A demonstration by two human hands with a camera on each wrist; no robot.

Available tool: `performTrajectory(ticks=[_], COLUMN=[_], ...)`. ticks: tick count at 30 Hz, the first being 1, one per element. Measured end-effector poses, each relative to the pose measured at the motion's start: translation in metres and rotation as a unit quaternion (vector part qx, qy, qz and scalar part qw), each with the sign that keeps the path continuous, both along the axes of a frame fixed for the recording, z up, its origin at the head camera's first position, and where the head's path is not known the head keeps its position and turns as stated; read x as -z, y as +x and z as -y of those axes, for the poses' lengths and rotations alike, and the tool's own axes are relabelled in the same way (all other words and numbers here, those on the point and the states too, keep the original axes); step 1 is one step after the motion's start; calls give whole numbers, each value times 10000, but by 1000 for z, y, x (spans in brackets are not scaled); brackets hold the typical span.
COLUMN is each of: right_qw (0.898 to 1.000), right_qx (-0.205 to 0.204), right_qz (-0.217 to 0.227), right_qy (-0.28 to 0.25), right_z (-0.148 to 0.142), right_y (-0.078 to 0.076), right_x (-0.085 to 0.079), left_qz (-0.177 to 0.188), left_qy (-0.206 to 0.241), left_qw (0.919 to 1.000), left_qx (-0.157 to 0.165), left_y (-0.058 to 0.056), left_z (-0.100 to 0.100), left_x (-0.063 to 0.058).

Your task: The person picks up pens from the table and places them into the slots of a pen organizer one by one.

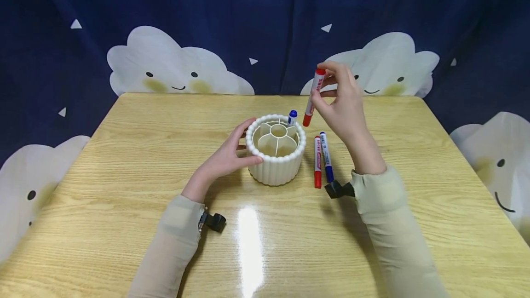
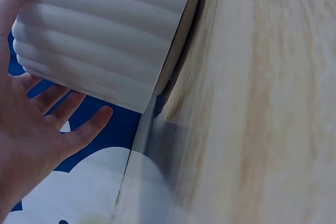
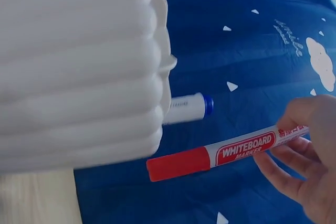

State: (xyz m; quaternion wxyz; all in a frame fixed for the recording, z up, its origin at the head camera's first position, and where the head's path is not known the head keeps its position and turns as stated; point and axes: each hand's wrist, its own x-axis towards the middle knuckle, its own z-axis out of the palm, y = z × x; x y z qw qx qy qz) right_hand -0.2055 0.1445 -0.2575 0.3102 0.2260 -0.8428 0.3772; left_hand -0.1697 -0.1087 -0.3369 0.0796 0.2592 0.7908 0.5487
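Red pen (image 3: pixel 229 153) is pinched by R hand (image 1: pixel 344 100), long axis near-vert., lower end just R of cup (image 1: pixel 275 172), near rim. Cup is held upright by L hand (image 1: pixel 225 156), from L.

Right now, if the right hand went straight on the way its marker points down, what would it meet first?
Likely the cream divided pen holder, at its right rim; depth is unclear, so the held red whiteboard marker might slip past to the wooden tabletop.
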Motion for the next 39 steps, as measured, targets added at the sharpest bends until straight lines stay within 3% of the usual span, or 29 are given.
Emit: performTrajectory(ticks=[9, 16, 29, 39], right_qw=[9988, 9974, 9918, 9946], right_qx=[-148, -172, -753, -927], right_qz=[-455, -516, -929, -397], right_qy=[-97, -464, -448, -248], right_z=[19, 31, 48, 51], right_y=[-4, -4, -5, -2], right_x=[-9, -11, -6, 4], left_qz=[-27, -9, 83, 53], left_qy=[-5, 43, 44, 40], left_qw=[10000, 10000, 9999, 10000], left_qx=[10, 41, -40, 26], left_y=[0, -2, 0, 0], left_z=[0, 0, -1, -1], left_x=[0, 0, 0, 0])
